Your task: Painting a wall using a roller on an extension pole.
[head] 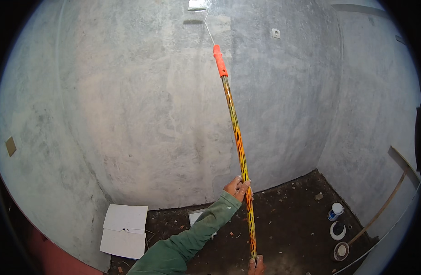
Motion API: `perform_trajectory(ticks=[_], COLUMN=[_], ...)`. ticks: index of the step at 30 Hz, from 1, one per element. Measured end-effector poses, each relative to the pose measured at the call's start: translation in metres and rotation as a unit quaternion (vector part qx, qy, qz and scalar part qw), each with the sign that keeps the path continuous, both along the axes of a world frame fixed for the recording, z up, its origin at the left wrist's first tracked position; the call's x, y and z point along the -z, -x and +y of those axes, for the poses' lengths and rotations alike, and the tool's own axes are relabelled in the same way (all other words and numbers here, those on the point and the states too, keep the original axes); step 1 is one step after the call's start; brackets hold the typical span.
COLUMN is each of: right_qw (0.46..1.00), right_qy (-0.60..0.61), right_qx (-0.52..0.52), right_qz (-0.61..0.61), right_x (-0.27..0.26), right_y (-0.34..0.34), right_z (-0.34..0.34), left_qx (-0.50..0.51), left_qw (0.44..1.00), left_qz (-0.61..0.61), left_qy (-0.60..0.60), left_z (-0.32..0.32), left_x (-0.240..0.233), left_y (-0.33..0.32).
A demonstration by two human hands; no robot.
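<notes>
My left hand [237, 188], in a green sleeve with white specks, is wrapped around the middle of a long pole [240, 147] with a yellow, orange and black flame pattern. Lower down, at the bottom edge of the view, my right hand [256, 265] grips the pole's lower end. An orange-red plastic handle [220, 62] sits on the pole's upper end. From it a bent wire frame runs to a white paint roller [197, 6], partly cut off at the top. The roller is at the grey plastered wall [162, 103]; whether it touches is unclear.
A white cardboard box [124, 232] stands at the lower left. Behind my left arm lies a partly hidden white object [196, 216]. Along the right wall are a lidded can [335, 211], a white bowl [337, 231], a round container [341, 251] and a leaning wooden-handled tool [382, 215]. A wall socket [276, 33] is upper right.
</notes>
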State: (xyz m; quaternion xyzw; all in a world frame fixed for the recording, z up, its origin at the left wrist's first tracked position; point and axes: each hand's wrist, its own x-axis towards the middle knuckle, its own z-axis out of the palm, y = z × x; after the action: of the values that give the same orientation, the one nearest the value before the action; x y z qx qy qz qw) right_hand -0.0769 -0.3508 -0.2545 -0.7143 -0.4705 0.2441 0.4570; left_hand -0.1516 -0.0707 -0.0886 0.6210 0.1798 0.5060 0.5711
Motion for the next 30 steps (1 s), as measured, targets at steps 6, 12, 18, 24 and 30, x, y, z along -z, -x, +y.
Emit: perform_trajectory(ticks=[6,12,18,24,30], right_qw=[0.996,0.997,0.991,0.989,0.993], right_qy=[-0.092,-0.07,-0.125,-0.139,-0.112], right_qx=[-0.008,-0.011,-0.015,-0.006,-0.023], right_qz=[-0.016,-0.017,-0.033,-0.056,-0.042], right_x=[0.032,0.03,0.037,0.01,0.015], right_y=[-0.008,-0.005,0.001,0.016,0.018], right_z=[-0.012,-0.003,0.014,0.015,0.023], left_qx=[0.016,-0.012,-0.019,-0.026,-0.034], left_qw=[1.0,1.0,1.0,0.999,0.999], left_qz=[-0.02,-0.016,-0.012,-0.017,-0.02], left_qy=[0.003,-0.006,0.003,0.021,0.026], left_z=[-0.001,0.013,0.022,0.038,0.049], left_x=[-0.023,-0.034,-0.034,-0.025,-0.019], left_y=[-0.002,0.008,0.016,0.025,0.032])
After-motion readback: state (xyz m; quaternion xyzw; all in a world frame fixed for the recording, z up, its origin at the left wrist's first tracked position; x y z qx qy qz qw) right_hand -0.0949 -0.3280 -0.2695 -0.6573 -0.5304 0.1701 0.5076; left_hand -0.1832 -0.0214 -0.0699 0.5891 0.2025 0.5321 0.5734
